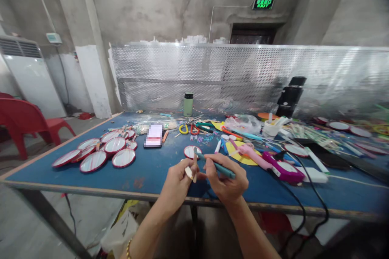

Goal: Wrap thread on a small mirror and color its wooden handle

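Note:
My left hand [178, 184] is closed around a thin wooden stick [195, 168] held upright, with a small pale piece at its fingertips. My right hand [226, 180] grips a teal pen-like tool [216, 165] whose tip points at the top of the stick. Both hands hover over the near edge of the blue table [91, 180]. A small round red-rimmed mirror [191, 151] lies just beyond them.
Several round red-rimmed mirrors [103, 151] lie at the left. A pink glue gun [273, 166] with black cables, yellow paper, scissors [190, 128], a green bottle [188, 104] and craft clutter fill the right. A perforated metal screen [243, 77] backs the table. A red chair [27, 123] stands at left.

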Action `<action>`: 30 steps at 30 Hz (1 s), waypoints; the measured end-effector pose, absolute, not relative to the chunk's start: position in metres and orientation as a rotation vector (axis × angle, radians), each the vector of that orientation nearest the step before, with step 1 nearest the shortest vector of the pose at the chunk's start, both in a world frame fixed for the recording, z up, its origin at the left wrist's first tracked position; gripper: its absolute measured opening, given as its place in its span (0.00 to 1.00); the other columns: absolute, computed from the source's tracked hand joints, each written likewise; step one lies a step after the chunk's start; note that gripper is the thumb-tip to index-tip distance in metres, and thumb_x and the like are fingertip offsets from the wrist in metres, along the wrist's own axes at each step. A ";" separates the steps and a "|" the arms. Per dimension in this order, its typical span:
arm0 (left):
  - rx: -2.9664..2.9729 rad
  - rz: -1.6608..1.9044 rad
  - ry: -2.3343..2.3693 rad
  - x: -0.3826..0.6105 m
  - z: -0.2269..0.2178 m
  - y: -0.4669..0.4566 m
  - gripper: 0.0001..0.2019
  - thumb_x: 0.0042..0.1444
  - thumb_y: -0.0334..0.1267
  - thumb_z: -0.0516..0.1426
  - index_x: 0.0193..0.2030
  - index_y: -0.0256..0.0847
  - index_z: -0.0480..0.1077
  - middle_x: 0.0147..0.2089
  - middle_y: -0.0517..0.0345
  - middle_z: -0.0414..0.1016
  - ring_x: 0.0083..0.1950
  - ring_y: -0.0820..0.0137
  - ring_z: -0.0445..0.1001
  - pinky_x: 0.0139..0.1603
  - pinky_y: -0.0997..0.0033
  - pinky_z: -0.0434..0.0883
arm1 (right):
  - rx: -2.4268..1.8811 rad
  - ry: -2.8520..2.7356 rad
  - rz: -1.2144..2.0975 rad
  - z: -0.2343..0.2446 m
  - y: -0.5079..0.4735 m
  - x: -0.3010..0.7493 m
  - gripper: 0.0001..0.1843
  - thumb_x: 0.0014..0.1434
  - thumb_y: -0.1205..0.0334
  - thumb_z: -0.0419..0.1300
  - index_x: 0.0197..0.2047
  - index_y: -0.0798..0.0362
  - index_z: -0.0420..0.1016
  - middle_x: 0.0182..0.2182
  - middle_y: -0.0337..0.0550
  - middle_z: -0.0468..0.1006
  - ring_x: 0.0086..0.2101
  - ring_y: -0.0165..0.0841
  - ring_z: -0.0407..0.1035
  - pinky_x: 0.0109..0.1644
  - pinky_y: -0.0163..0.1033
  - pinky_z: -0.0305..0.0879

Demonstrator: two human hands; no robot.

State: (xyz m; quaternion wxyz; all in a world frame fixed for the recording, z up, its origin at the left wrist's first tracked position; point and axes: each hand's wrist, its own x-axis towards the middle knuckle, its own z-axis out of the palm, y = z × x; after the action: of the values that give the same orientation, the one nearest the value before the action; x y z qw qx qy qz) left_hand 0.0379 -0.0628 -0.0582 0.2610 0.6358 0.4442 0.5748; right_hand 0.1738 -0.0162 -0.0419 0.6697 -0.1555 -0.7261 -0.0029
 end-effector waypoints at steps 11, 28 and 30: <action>1.734 1.555 1.220 0.036 -0.061 -0.062 0.15 0.65 0.40 0.51 0.27 0.39 0.66 0.26 0.63 0.66 0.29 0.73 0.62 0.33 0.77 0.62 | -0.334 -1.654 -0.014 -0.041 -0.017 0.173 0.10 0.56 0.75 0.60 0.38 0.51 0.76 0.24 0.35 0.77 0.22 0.26 0.71 0.29 0.32 0.69; 1.713 1.565 1.202 0.037 -0.059 -0.063 0.14 0.64 0.40 0.52 0.28 0.38 0.67 0.26 0.62 0.67 0.29 0.73 0.64 0.33 0.78 0.65 | -0.371 -1.612 -0.024 -0.042 -0.016 0.173 0.09 0.56 0.74 0.61 0.37 0.51 0.76 0.24 0.36 0.78 0.23 0.28 0.72 0.29 0.33 0.69; 1.713 1.562 1.207 0.037 -0.059 -0.064 0.14 0.65 0.40 0.51 0.28 0.39 0.67 0.27 0.62 0.67 0.29 0.73 0.64 0.33 0.78 0.65 | -0.382 -1.604 -0.035 -0.042 -0.016 0.174 0.09 0.56 0.74 0.61 0.37 0.51 0.76 0.24 0.36 0.78 0.23 0.28 0.73 0.30 0.33 0.69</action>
State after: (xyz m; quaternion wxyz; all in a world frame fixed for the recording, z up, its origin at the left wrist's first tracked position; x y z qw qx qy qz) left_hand 0.0372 -0.0636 -0.0592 0.2609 0.6328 0.4458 0.5769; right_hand 0.1741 -0.0165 -0.0422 0.6790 -0.1702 -0.7140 -0.0155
